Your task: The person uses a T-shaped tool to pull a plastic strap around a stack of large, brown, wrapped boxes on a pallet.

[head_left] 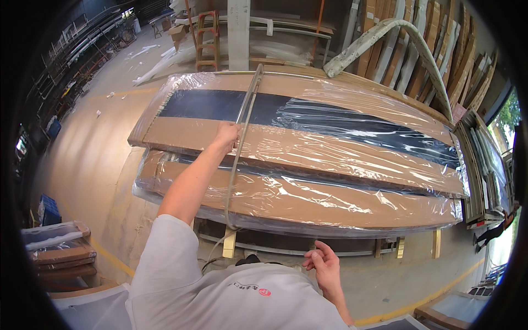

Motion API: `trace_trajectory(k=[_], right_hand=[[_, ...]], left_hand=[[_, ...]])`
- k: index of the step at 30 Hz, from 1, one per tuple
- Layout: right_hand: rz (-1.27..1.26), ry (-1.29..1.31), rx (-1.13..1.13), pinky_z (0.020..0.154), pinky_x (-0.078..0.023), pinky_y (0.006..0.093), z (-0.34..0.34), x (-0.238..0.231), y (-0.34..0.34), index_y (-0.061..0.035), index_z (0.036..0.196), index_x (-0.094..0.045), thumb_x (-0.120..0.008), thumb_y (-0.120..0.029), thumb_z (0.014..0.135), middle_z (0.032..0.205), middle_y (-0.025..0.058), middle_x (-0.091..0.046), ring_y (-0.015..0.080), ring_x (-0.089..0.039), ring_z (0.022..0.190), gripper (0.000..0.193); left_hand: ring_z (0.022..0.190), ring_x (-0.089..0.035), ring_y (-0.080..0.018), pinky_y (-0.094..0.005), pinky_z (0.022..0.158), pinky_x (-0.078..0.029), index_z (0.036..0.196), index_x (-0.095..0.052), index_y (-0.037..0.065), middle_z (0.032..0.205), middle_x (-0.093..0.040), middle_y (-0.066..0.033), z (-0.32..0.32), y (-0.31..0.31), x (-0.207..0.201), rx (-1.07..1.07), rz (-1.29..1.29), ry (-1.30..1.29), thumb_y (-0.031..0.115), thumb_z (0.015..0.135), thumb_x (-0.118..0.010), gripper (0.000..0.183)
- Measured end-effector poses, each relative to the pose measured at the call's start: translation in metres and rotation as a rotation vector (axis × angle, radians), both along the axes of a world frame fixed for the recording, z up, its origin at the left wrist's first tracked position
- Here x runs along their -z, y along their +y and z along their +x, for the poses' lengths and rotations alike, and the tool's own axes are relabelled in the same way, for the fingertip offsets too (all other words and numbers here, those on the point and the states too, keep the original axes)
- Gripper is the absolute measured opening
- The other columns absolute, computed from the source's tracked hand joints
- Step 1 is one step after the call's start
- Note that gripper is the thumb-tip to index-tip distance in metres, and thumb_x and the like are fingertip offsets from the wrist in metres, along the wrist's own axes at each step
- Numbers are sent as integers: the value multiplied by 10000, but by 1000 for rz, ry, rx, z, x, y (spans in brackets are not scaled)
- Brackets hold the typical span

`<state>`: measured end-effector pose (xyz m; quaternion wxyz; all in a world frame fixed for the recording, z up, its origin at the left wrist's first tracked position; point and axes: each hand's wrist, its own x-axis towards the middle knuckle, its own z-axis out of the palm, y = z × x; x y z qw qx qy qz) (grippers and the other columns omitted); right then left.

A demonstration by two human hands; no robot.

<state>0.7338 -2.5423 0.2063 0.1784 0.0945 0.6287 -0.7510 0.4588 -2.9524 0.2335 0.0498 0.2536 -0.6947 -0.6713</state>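
Note:
A long flat bundle [330, 148] of brown cardboard and dark panels, wrapped in clear plastic film, lies across a second wrapped bundle [308, 203] below it. A pale strap [246, 110] runs over the top bundle from its far edge toward me and hangs down past the near edge. My left hand [227, 135] reaches forward and is closed around this strap on top of the bundle. My right hand [324, 267] hovers low near my chest, its fingers loosely curled, pinching what looks like a thin strand; I cannot tell what it is.
Wooden blocks [229, 243] prop the stack off the concrete floor. Smaller wrapped packs [60, 256] lie at lower left. Boards and a curved white piece [407, 38] lean at the back right. An orange ladder [207, 38] stands behind. Framed panels [484, 170] are stacked on the right.

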Motion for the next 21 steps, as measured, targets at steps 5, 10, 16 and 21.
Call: trace_trajectory(k=[5, 10, 16, 21], right_hand=[[-3, 2, 190, 621, -534, 301, 12, 16, 37, 35, 1328, -490, -542, -82, 1004, 953, 150, -683, 200, -660, 708, 348], [1, -97, 218, 596, -523, 285, 21, 28, 41, 52, 1323, -479, -553, -96, 999, 938, 153, -675, 183, -655, 679, 364], [16, -66, 220, 581, -551, 304, 6, 23, -2, 21, 1272, -519, -519, -77, 1009, 918, 168, -686, 220, -674, 670, 281], [32, -144, 191, 581, -549, 304, -2, 18, -41, 39, 1284, -506, -518, -62, 999, 922, 174, -686, 223, -677, 676, 303]], left_hand=[[484, -462, -154, -319, 390, -379, 1046, -582, -70, 648, -496, -70, 49, -54, 11, -101, 14, -42, 168, 975, -554, 251], [473, -444, -148, -309, 395, -363, 1063, -592, -31, 657, -506, -66, 36, -182, -4, -147, -139, -111, 187, 950, -582, 245], [440, -418, -147, -322, 367, -338, 868, -563, 15, 631, -492, -61, 42, -214, -6, -230, -140, -36, 166, 922, -573, 161], [422, -434, -162, -341, 353, -347, 821, -537, 8, 608, -492, -74, 34, -307, -7, -237, -184, -52, 135, 905, -580, 158]])
